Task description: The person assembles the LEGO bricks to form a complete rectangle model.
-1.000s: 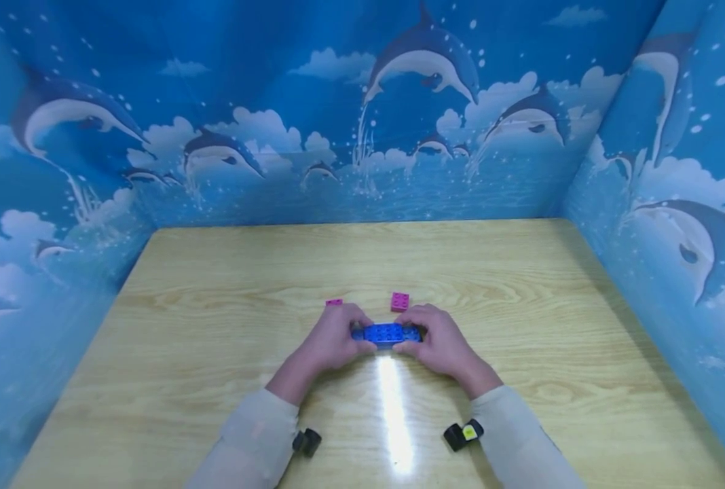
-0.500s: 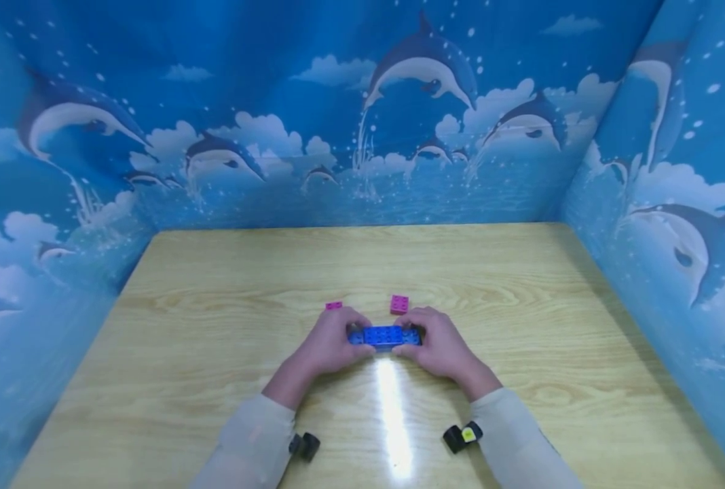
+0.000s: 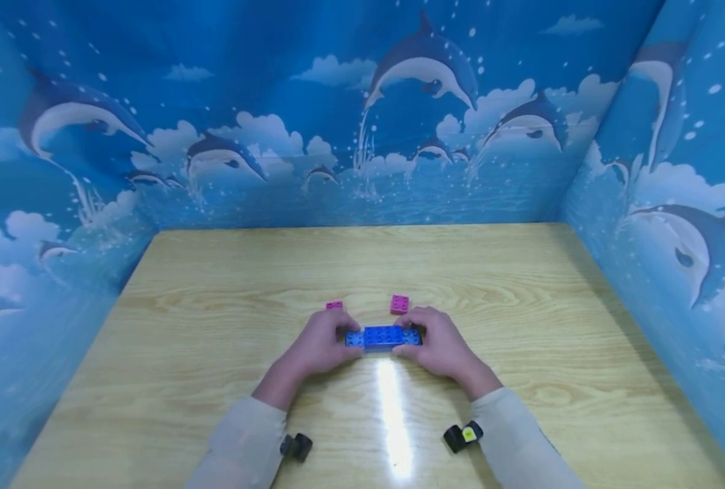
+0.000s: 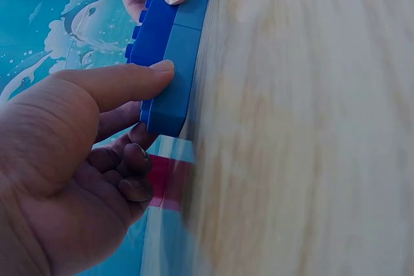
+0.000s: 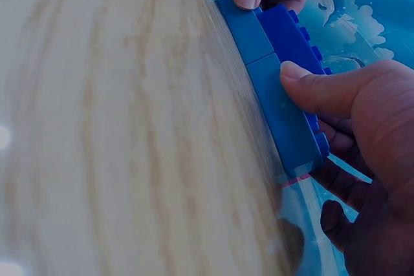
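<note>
A dark blue brick (image 3: 383, 336) sits on top of two lighter blue bricks (image 4: 173, 98) (image 5: 280, 114) laid end to end on the table. My left hand (image 3: 326, 341) holds the left end of this stack between thumb and fingers; in the left wrist view the thumb of the left hand (image 4: 71, 153) lies on the near side face. At the right end my right hand (image 3: 437, 341) grips the stack, and in the right wrist view the thumb of the right hand (image 5: 369, 134) rests on its side. The fingers behind the bricks are partly hidden.
Beyond the hands, a pink brick (image 3: 400, 304) stands on the wooden table (image 3: 216, 272). Another pink brick (image 3: 335, 305) lies just past my left hand, partly covered by it. Blue dolphin-print cloth (image 3: 313, 136) surrounds the table's back and sides.
My left hand has shifted a little to the left along the stack, so more of the lighter blue left end shows. The right hand has stayed in place.
</note>
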{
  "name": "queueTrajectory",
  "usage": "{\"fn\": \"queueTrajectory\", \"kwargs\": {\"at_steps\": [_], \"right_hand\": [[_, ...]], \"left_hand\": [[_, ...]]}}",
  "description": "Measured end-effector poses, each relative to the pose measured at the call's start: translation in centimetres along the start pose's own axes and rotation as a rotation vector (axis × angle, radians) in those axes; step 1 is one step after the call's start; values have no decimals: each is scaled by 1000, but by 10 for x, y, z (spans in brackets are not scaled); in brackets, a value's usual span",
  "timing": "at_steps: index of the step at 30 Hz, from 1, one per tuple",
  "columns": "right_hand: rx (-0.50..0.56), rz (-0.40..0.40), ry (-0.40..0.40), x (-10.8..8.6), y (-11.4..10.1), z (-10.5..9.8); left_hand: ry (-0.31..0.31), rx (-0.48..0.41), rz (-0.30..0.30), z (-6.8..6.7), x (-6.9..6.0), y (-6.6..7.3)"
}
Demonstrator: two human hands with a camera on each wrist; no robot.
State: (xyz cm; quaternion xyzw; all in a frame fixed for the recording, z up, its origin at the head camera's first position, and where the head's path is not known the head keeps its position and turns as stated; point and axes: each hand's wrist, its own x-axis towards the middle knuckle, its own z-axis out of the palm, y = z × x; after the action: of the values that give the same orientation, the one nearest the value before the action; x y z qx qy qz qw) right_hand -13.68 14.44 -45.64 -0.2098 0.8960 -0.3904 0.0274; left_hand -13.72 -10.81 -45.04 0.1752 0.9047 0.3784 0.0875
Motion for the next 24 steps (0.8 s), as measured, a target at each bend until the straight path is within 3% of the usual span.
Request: {"fn": "queueTrajectory", "kwargs": {"at_steps": [8, 15, 20, 24], "right_hand": [[-5, 8, -1, 0, 0, -1], [30, 10, -19, 2, -1, -10], [110, -22, 56, 8, 1, -17], [58, 16, 133, 15, 1, -19]], "left_hand": [[-26, 6, -50, -4, -2, 1], [-46, 4, -42, -5, -1, 2], [-49, 10, -40, -6, -1, 3], [-57, 10, -45, -6, -1, 3]]}}
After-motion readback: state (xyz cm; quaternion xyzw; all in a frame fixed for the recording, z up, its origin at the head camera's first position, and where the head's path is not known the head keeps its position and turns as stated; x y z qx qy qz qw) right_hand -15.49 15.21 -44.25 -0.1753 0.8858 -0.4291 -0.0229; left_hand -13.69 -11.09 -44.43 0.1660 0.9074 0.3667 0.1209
